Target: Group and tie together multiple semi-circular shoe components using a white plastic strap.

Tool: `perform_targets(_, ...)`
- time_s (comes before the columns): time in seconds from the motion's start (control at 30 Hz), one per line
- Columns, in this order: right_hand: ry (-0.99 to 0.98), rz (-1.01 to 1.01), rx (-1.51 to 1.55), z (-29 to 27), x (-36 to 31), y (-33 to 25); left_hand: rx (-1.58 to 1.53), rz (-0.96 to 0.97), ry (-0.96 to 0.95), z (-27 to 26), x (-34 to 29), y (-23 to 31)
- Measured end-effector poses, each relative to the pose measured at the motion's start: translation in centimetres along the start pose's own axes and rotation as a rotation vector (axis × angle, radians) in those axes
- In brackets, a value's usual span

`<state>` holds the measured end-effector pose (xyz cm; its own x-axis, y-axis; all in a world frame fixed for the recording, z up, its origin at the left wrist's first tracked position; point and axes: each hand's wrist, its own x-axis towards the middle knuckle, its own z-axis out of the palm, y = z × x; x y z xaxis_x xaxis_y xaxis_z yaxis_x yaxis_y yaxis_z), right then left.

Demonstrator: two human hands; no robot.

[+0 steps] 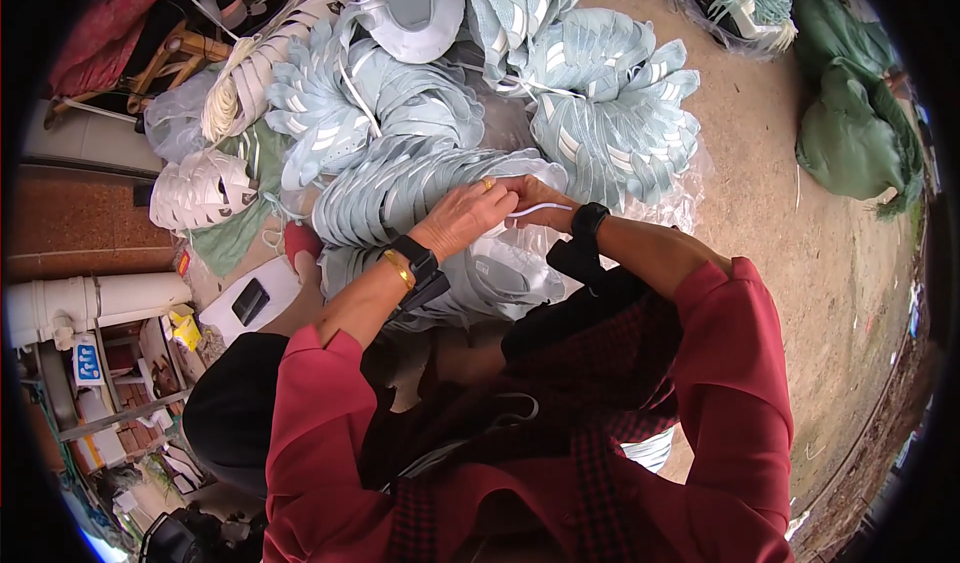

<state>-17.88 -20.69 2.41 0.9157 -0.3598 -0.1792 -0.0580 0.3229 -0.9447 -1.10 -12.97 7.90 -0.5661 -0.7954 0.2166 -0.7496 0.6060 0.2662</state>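
My left hand [462, 221] and my right hand [540, 201] meet fingertip to fingertip over a bundle of light blue shoe uppers [375, 203]. Both are closed in a pinch on a thin white cord [538, 209], whose loose end trails across the right palm; the exact grip is hidden between the fingers. The bundle lies sideways, its uppers nested tightly in a row. Just below the hands sits another pale bundle of uppers [510, 273], partly wrapped in clear plastic. Black bands circle both wrists.
More light blue bundles [615, 103] are heaped ahead. White uppers [203, 191] lie at left, near a phone [250, 302] on a white sheet. A cluttered rack [110, 393] and white pipe [120, 298] stand farther left. Green sacks [860, 133] rest on the concrete floor [830, 313] at right.
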Motion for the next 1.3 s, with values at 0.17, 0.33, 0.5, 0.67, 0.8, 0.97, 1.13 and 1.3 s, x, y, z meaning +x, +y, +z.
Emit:
perform_targets(0.17,0.071,0.190,-0.117,-0.6,-0.3,-1.8,0.136,-0.062,0.069,-0.2,-0.5,-0.8)
perform_targets(0.33,0.044,0.130,-0.543,-0.5,-0.4,-3.1,0.198,-0.247,0.027,-1.2,-2.3,-0.8)
perform_targets(0.5,-0.234,0.503,-1.454,-1.2,-2.9,0.7,-0.212,-0.542,-0.008,-2.0,-7.0,-2.2)
perform_targets(0.67,0.091,0.120,-0.708,0.3,1.5,-2.2,-1.352,-0.894,0.565,-3.7,-5.5,0.3)
perform_targets(0.8,0.207,-0.017,0.391,6.1,3.0,-5.3,-1.664,-0.820,0.691,-5.0,-5.4,-1.2)
perform_targets(0.97,0.034,-0.302,0.825,11.9,3.7,-14.4,-0.720,-0.770,0.437,-18.1,-5.5,-1.6)
perform_targets(1.13,0.386,-0.095,-0.913,3.6,0.0,-2.1,-0.212,-0.786,0.503,-10.9,-16.2,-8.6)
perform_targets(1.3,0.296,-0.098,-1.128,7.6,1.2,-2.7,-0.431,-1.285,0.603,-6.2,-21.6,-10.2)
